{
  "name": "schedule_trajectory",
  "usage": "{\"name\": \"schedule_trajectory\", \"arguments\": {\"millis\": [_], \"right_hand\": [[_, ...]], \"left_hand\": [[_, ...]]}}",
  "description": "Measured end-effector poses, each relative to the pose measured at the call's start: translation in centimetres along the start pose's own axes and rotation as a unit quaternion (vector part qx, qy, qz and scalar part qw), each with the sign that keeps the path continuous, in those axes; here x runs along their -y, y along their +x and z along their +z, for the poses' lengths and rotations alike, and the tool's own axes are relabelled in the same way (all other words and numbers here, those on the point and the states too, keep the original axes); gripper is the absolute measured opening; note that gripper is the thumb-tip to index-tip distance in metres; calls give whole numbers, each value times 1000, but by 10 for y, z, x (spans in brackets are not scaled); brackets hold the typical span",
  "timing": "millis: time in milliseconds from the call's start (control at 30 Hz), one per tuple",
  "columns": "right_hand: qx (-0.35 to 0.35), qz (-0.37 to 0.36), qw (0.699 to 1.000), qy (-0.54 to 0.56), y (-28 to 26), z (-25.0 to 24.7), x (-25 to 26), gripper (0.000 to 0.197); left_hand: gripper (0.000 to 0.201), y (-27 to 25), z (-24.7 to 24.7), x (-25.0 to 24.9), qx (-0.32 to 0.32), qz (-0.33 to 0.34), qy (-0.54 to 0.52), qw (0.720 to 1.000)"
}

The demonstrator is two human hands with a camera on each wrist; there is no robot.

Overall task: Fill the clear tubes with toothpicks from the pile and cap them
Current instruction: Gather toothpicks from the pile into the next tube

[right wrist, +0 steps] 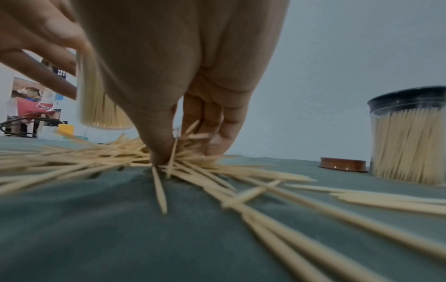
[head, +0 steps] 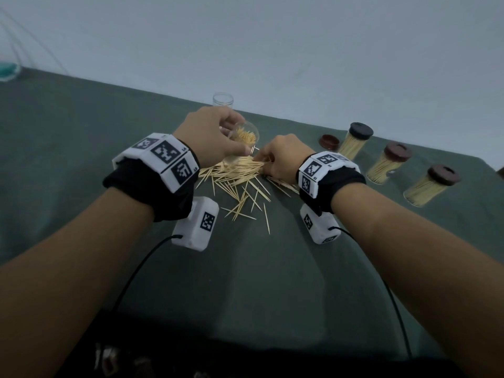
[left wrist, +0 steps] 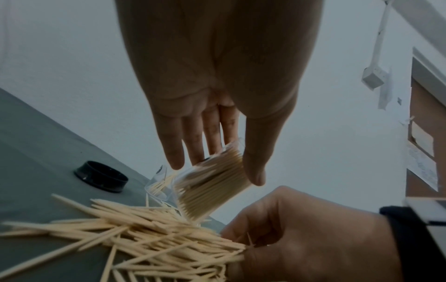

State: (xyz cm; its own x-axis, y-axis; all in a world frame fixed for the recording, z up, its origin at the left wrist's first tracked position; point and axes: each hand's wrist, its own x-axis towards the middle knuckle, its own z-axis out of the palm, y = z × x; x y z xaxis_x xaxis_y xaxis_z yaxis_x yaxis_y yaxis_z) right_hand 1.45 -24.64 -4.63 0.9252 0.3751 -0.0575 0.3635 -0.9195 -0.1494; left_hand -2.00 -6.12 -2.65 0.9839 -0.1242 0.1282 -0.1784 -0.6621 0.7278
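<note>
Forearms reach over the green worktop [head: 81, 137] to the toothpick pile [head: 237, 178].
Left hand [head: 210, 135] fingers clamped on a tilted, part-filled clear tube [head: 243, 137]; right hand [head: 281, 159] fingers pinch toothpicks mid-worktop.

A clear tube [head: 243, 137], partly filled with toothpicks, tilts with its open mouth toward 5 o'clock, held off the table just above the pile [head: 240, 181]. The pile of pale wooden toothpicks lies scattered at the centre, strays fanning toward 6 o'clock. An empty clear tube [head: 223, 99] stands upright at 12 o'clock. Three full, capped tubes [head: 387, 162] stand in a row at 3 o'clock, dark brown caps on top. A loose brown cap [head: 329, 141] lies at 2 o'clock, beside the nearest one.
</note>
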Motion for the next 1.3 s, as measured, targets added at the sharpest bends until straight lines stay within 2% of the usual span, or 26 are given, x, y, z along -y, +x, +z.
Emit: {"name": "schedule_trajectory", "arguments": {"millis": [333,467,700,967,1100,1300], "right_hand": [[-20,25,996,79,-24,-9,-27,23],[-40,38,994,90,-37,-13,-39,20],[-72,20,994,85,-57,-29,-53,19],[-75,-13,992,97,-63,-45,-41,19],[-70,-22,993,89,-62,-43,-33,19],[-78,-58,993,62,-61,-37,-18,21]], "left_hand": [[56,-1,1,-2,4,7,23,1000],[60,-2,3,-2,9,18,69,997],[60,-4,6,-6,23,36,136,990],[58,-8,11,-12,39,45,189,980],[61,-12,15,-16,62,40,166,983],[55,-14,26,-26,67,38,112,991]]}}
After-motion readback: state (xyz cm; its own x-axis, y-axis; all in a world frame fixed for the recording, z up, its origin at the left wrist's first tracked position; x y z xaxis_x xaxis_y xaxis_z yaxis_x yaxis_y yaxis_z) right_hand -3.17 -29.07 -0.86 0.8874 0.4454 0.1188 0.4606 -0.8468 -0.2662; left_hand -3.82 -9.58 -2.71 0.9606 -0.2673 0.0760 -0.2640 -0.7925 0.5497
